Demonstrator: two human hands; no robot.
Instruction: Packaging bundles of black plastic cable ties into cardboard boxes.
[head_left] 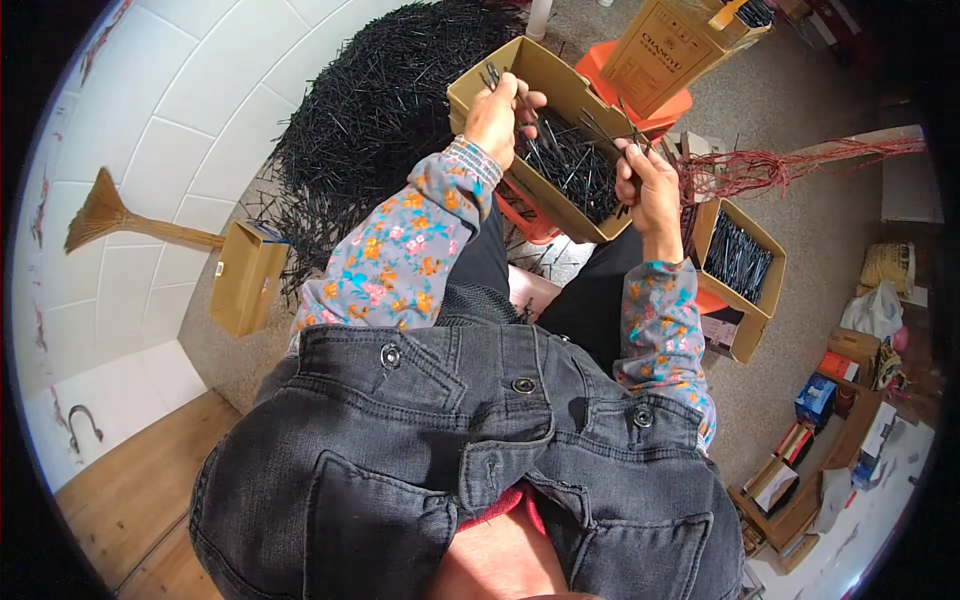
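Observation:
My left hand (497,115) is above the left side of an open cardboard box (550,75), its fingers closed round a few thin black sticks (490,76). Over the box's right edge, my right hand (648,188) pinches more thin black sticks (612,134), which fan out past its fingertips. Inside the box lies a loose tangle of the same black sticks (572,170). The exact kind of these sticks is too fine to tell.
A large heap of black sticks (375,110) rises at the far left. On the right, a smaller box (770,250) holds neatly aligned sticks, beside dark red strings (770,172). A tall carton (660,55) stands on an orange stool (598,62). A broom (120,215) leans left.

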